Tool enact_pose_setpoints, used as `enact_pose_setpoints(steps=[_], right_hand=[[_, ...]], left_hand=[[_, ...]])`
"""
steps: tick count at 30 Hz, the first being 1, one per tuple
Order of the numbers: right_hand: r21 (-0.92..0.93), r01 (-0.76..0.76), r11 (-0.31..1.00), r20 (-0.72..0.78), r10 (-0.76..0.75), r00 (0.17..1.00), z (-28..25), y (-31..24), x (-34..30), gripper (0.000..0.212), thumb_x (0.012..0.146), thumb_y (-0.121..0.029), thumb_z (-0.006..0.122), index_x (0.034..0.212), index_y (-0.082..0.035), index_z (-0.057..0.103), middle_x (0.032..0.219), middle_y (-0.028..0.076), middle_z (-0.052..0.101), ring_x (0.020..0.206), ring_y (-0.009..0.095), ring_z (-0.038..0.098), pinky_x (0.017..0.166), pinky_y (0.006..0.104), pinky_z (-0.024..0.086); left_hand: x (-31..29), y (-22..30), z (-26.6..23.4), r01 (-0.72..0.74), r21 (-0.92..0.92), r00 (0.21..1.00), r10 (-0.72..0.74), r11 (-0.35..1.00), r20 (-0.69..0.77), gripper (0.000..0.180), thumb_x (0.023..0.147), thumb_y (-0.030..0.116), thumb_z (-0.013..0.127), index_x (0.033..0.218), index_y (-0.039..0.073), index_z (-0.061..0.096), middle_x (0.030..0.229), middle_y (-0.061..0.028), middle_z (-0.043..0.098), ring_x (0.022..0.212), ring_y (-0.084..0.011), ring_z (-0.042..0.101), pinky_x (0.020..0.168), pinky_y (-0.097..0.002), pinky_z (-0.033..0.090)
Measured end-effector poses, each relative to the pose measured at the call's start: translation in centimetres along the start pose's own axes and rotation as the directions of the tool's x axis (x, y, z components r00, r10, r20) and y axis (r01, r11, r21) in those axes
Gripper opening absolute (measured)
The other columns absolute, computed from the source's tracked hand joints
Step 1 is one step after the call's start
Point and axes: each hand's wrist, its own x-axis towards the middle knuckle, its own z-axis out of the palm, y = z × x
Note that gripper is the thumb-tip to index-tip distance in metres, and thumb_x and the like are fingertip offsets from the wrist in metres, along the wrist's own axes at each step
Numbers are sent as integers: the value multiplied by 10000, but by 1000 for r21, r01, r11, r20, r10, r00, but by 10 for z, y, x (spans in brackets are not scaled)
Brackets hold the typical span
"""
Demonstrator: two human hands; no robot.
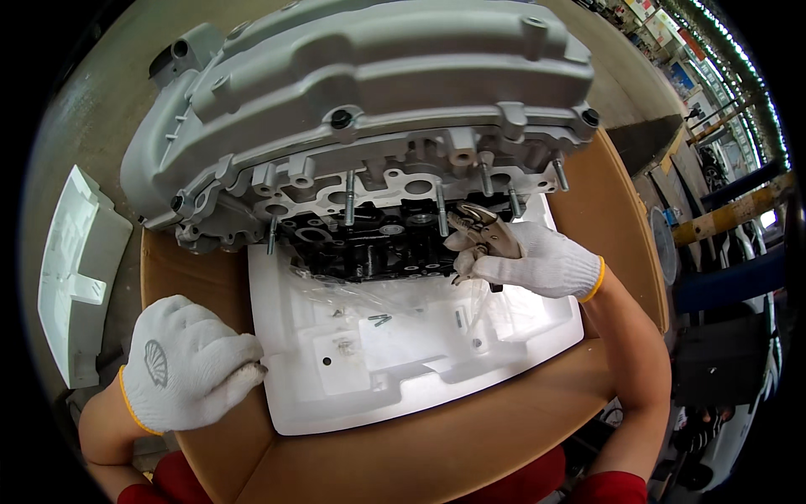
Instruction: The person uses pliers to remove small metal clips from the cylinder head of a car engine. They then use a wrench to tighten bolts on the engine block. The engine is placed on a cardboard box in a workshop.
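Observation:
A large grey engine [378,92] with a silver valve cover fills the upper middle, its black lower block [369,248] resting in white foam. Threaded studs [350,197] stick out along its near side. My right hand [550,260], in a white knit glove with a yellow cuff, grips locking pliers [491,235], whose jaws are close beside a stud [442,210]. Whether they clamp it I cannot tell. My left hand [193,361], gloved alike, is closed near the box's left edge. A small dark bit shows at its fingertips, too small to name.
An open cardboard box [445,437] surrounds the engine and the moulded foam tray [369,403]. Several loose studs [380,319] and clear plastic film [361,294] lie in the foam. A white foam piece [80,277] stands on the floor at left. Blue and yellow beams [730,210] rise at right.

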Motion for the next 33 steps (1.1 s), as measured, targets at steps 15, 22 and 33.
enact_pose_setpoints(steps=[15, 22, 33], right_hand=[[-104, -81, 991, 18, 83, 996, 14, -20, 29, 560, 1090, -322, 737, 1503, 35, 611, 1171, 45, 735, 1118, 143, 668, 1022, 326, 542], [-183, -85, 980, 14, 89, 996, 2, -8, 35, 536, 1076, -332, 752, 1478, 5, 642, 1113, 50, 735, 1017, 148, 672, 928, 322, 573], [-266, -149, 952, -74, 134, 988, 5, -25, 26, 485, 1074, -369, 755, 1407, -20, 703, 1085, 54, 766, 919, 132, 695, 881, 312, 580]], left_hand=[[-12, -15, 8, -218, -63, 975, 215, 974, -57, 348, 740, 411, 823, 946, 140, 753, 799, 10, 590, 769, -211, 599, 700, -427, 436], [-13, -11, 19, -200, -61, 968, 188, 978, -169, 383, 704, 507, 789, 823, 149, 718, 739, 18, 543, 738, -197, 571, 721, -423, 420], [-16, -8, 23, -165, -23, 972, 159, 986, -174, 466, 941, 573, 666, 772, 138, 665, 786, -16, 529, 753, -223, 567, 752, -438, 441]])
